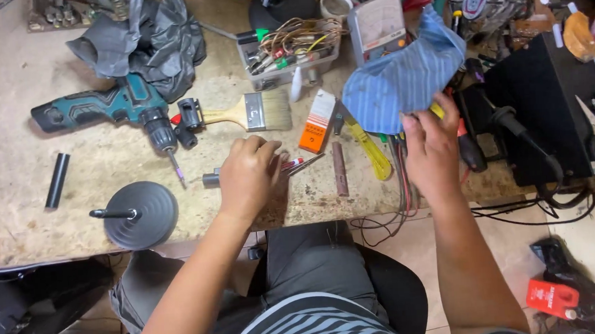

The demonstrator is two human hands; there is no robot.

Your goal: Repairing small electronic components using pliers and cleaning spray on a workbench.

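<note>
— What's the left hand (248, 173) got under it?

— Hard to say from here. It lies knuckles-up on the workbench (15, 170), fingers curled over something slim. A dark stub (210, 180) sticks out on one side and a red-and-silver tip (296, 163) on the other, but the palm hides the middle, so I can't tell if it's one tool or two, or whether the hand grips it or only presses on it.

— And the right hand (432, 145)?

— Raised at the bench's near edge, fingers pinching the lower hem of a blue striped cloth (405, 78). The cloth bulges up and covers the bottom of a grey meter (376, 24) behind it. A bit of yellow shows beside the fingertips; I can't make out what it belongs to.

— Anything else close by?

— A paintbrush (253, 112) and a teal cordless drill (111, 109) just beyond the left hand, an orange-and-white box (317, 121) and a yellow-handled tool (371, 149) between the hands. Cables (401, 181) run off the bench edge beneath the right wrist, partly hidden.
</note>
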